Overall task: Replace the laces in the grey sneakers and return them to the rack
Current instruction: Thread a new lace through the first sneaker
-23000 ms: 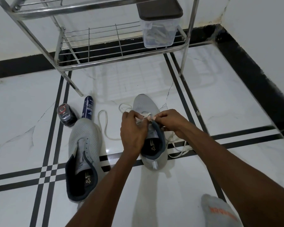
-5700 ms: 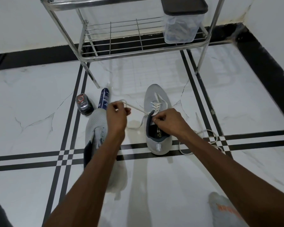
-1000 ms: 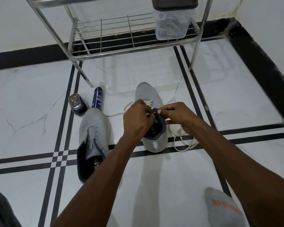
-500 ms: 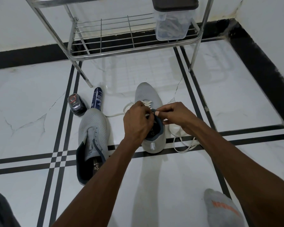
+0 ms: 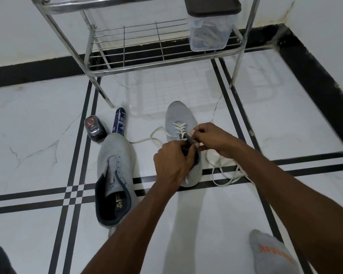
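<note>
Your left hand point(image 5: 171, 162) and right hand point(image 5: 214, 138) meet over the tongue of the half-laced grey mesh sneaker point(image 5: 181, 123) on the white marble floor point(image 5: 38, 139), each grip pinching the white flat lace point(image 5: 179, 127) at the upper eyelets. That shoe's long axis runs away from you, toe toward the steel wire rack point(image 5: 139, 48), heel near you. The unlaced second grey sneaker point(image 5: 115, 167) lies just left, roughly parallel, toe beside a dark blue spray can point(image 5: 119, 123).
</note>
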`<act>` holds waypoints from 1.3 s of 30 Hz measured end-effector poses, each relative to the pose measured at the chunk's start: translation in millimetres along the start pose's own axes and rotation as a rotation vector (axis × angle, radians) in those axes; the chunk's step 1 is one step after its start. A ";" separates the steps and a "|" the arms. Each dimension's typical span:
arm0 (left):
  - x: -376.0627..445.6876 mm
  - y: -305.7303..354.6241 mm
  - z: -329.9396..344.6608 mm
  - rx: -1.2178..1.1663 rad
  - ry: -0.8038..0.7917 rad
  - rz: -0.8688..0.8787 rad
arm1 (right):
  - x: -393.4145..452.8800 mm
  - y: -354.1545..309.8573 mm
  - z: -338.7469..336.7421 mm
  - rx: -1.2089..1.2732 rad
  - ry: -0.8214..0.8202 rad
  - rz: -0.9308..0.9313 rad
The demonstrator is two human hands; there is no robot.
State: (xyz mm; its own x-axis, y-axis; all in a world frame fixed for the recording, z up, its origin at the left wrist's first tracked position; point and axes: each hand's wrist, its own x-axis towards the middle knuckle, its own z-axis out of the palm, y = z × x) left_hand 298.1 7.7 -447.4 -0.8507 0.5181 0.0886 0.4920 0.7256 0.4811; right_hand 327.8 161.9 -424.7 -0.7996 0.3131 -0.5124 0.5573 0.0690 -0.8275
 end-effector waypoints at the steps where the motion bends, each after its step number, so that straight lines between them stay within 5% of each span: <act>1: -0.7 0.8 0.9 0.026 -0.019 0.006 | 0.1 -0.8 -5.1 -0.033 0.007 -0.008; 3: 0.6 1.1 0.2 0.033 -0.026 -0.017 | 3.9 3.4 -25.0 -0.100 0.262 -0.033; 5: 0.5 0.7 -0.9 0.027 -0.020 -0.038 | 6.9 12.0 -53.3 -0.129 0.765 -0.131; 6: -0.3 0.6 -0.9 0.020 -0.015 -0.041 | 9.0 19.1 -62.5 -0.149 0.890 -0.210; 7: -1.1 0.5 -1.1 0.009 -0.009 -0.041 | 7.3 22.1 -64.7 -0.187 0.876 -0.274; 11: -0.4 -0.1 1.4 -0.049 0.001 -0.023 | 6.9 31.2 -19.6 -0.567 0.325 -0.443; 13: 1.6 -1.0 1.7 -0.067 -0.002 -0.011 | 7.7 30.3 -0.7 -0.678 0.245 -0.489; 15: 1.6 -2.9 1.9 -0.077 -0.012 -0.021 | 8.3 23.7 -2.3 -0.618 0.338 -0.498; 18: 0.5 -4.6 2.6 -0.100 -0.026 -0.046 | 5.7 7.6 -44.2 -0.186 0.832 -0.372; 20: 0.1 -5.0 1.9 -0.104 -0.021 -0.054 | 2.8 3.5 -67.1 -0.200 1.067 -0.370; 21: -0.2 -4.9 1.4 -0.101 -0.019 -0.049 | 3.5 5.1 -69.6 -0.307 1.022 -0.370; 24: -0.6 -3.5 2.2 -0.108 -0.016 -0.043 | 10.1 21.5 -41.5 -0.674 0.495 -0.324; 27: 2.0 -2.4 2.1 -0.112 -0.008 -0.043 | 15.5 28.7 -3.8 -0.760 0.226 -0.452; 29: 2.5 -4.2 3.1 -0.121 -0.010 -0.041 | 19.3 30.2 -0.7 -0.701 0.252 -0.475; 33: 0.8 -7.0 3.5 -0.163 -0.023 -0.066 | 14.5 28.6 -31.9 -0.422 0.680 -0.471; 36: 0.4 -8.3 2.4 -0.210 0.031 -0.069 | 1.5 21.6 -34.7 -0.424 0.641 -0.448; 39: -0.5 -7.4 -0.9 -0.285 0.169 -0.141 | -2.7 16.1 -16.8 -0.344 0.504 -0.221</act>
State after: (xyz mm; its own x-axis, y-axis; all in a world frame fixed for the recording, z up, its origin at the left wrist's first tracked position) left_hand 294.7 1.7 -450.2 -0.9369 0.3223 0.1351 0.3162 0.6172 0.7204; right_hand 342.7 178.1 -432.8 -0.7472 0.6573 -0.0985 0.4985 0.4563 -0.7371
